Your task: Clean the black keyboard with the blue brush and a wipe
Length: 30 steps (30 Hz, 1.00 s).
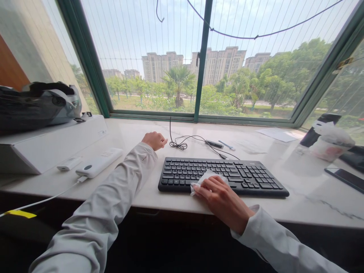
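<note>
Keyboard (pixel 234 175), black and full-width, lies flat near the front edge of the counter (pixel 308 189), its long axis running roughly parallel to that edge. The right hand (pixel 222 195) is the nearer one: it comes in from the front right and bears over the keyboard's front edge, so most of the keys lie ahead of it and to both sides. Its fingers are bent and closed on a crumpled white tissue (pixel 208 175), which is pressed against the keys about mid-length.

The left hand (pixel 155 141) is apart from the keyboard, out beyond its back left corner and farther from the counter's front edge. Its fingers are curled inward; whether they hold anything, I cannot tell.

Just right of that hand, toward the counter's back edge, a thin black cable (pixel 179 145) lies in a loose coil. A dark pen-like object (pixel 214 144) rests behind the keyboard. Toward the counter's left end are a white power bank (pixel 99 163) and a long white box (pixel 59 142); near its right end lies a phone (pixel 345 179).
</note>
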{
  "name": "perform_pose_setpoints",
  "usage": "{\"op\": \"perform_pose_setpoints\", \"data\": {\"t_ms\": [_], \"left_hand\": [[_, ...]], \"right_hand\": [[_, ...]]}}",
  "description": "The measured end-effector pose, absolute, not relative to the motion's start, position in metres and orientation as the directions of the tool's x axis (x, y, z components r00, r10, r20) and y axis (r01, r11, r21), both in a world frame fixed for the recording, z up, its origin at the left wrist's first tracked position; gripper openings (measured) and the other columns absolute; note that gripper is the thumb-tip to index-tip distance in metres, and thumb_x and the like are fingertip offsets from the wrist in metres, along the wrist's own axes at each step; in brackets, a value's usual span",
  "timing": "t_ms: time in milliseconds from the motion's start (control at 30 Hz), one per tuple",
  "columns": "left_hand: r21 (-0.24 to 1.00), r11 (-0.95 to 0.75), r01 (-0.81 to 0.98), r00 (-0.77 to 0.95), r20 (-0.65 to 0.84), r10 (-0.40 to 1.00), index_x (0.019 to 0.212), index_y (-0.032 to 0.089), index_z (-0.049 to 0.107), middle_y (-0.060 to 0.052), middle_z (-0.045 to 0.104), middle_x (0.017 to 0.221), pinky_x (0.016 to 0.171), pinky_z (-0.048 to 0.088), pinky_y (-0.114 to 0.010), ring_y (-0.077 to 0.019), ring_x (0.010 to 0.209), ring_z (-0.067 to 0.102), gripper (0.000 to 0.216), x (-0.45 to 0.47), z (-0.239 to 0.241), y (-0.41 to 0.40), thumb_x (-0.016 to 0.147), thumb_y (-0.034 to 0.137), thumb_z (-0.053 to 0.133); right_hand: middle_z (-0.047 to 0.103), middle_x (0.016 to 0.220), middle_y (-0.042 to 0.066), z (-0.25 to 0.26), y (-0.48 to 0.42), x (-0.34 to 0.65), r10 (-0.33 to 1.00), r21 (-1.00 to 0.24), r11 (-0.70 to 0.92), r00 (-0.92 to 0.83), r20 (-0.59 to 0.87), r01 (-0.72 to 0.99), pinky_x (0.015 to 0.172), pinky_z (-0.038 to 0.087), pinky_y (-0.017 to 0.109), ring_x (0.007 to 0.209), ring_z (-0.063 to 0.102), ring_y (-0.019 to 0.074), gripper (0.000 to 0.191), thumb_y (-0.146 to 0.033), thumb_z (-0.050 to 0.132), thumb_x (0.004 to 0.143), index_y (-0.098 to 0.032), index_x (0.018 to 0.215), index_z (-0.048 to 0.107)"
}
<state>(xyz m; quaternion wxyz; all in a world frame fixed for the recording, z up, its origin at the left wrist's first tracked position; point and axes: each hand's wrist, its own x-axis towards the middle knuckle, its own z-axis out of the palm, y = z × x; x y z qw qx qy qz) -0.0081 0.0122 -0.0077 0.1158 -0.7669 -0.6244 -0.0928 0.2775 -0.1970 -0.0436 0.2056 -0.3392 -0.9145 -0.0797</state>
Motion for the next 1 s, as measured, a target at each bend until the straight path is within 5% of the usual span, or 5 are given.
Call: {"op": "perform_pose_setpoints", "data": {"t_ms": [1000], "left_hand": [[-0.071, -0.172, 0.982, 0.184, 0.239, 0.953, 0.072, 0.028, 0.078, -0.008, 0.075, 0.084, 0.074, 0.045, -0.033, -0.0261, 0.082, 0.066, 0.053, -0.010, -0.008, 0.015, 0.083, 0.061, 0.037]], "right_hand": [[0.071, 0.082, 0.004, -0.050, -0.217, 0.498, 0.692, 0.002, 0.552, -0.459, 0.558, 0.834, 0.079, 0.053, 0.036, 0.080, 0.066, 0.0185, 0.024, -0.036, 0.054, 0.095, -0.026, 0.104, 0.073]]}}
